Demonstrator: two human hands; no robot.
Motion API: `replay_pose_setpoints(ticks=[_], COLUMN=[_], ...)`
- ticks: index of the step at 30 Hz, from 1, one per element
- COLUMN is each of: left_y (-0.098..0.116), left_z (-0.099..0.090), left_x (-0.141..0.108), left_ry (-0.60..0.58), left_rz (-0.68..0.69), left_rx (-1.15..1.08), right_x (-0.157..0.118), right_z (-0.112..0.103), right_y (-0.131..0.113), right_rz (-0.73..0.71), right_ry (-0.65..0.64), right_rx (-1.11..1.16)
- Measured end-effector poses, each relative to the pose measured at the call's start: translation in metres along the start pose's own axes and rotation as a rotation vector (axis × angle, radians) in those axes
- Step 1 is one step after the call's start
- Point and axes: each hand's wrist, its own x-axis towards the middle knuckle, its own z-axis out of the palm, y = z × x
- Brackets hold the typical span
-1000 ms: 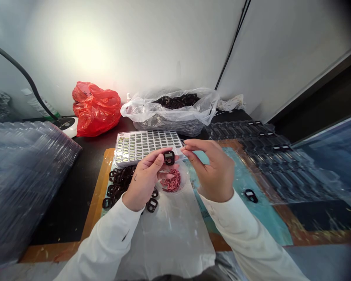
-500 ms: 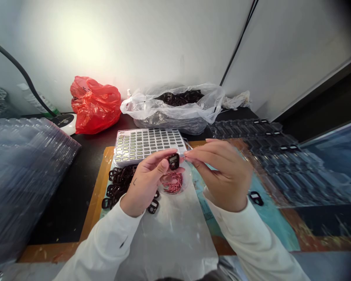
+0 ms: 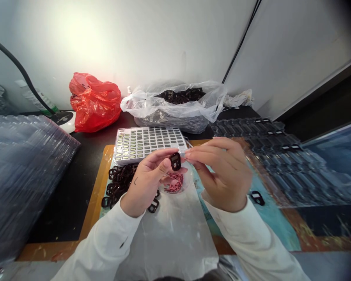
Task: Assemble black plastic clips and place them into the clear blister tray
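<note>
My left hand pinches a small black plastic ring-shaped device between thumb and fingers, with its small screen facing up. My right hand is close beside it, its fingertips pressed together at the device's right, and I cannot tell whether they hold something thin. Under my hands stands a clear round dish of pink slivers. Beyond them lies a grid sheet of small labels, and a heap of similar black pieces lies to the left of my left wrist.
A clear plastic sheet lies under my forearms on a teal and orange mat. A loose black piece lies on the mat. Stacked clear blister trays stand left, more trays right, and red and clear bags behind.
My right hand has moved left, from a gap beside the black device to fingertips right next to it. The device has shifted slightly right, and the view has tilted slightly.
</note>
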Motion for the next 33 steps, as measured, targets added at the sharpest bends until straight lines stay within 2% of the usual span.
replay_pose_setpoints(ticks=[7, 11, 14, 18, 20, 23, 26, 30, 33], left_y=[0.001, 0.000, 0.000, 0.001, 0.002, 0.003, 0.002, 0.000, 0.001], left_z=[0.001, 0.002, 0.001, -0.001, -0.002, -0.001, -0.001, -0.002, 0.000], left_x=[0.000, 0.001, 0.004, 0.006, 0.006, 0.005, 0.003, 0.001, 0.000], left_ry=[0.023, 0.053, 0.119, 0.224, 0.255, 0.297, 0.344, 0.392, 0.340], left_rz=[0.007, 0.064, 0.159, 0.242, 0.266, 0.312, 0.398, 0.531, 0.512], left_rx=[-0.008, -0.016, 0.037, 0.162, 0.215, 0.292, 0.393, 0.528, 0.478], right_x=[-0.001, -0.003, -0.008, -0.016, -0.018, -0.019, -0.019, -0.017, -0.016], right_z=[0.001, 0.005, 0.014, 0.029, 0.035, 0.038, 0.037, 0.034, 0.031], right_y=[-0.004, -0.012, -0.019, -0.022, -0.021, -0.019, -0.020, -0.025, -0.030], right_rz=[-0.052, 0.036, 0.318, 0.831, 0.984, 1.127, 1.186, 1.131, 1.090], right_ry=[-0.050, -0.054, -0.108, -0.189, -0.201, -0.254, -0.287, -0.283, -0.257], right_rx=[0.080, 0.153, 0.378, 0.946, 1.119, 1.250, 1.317, 1.259, 1.218])
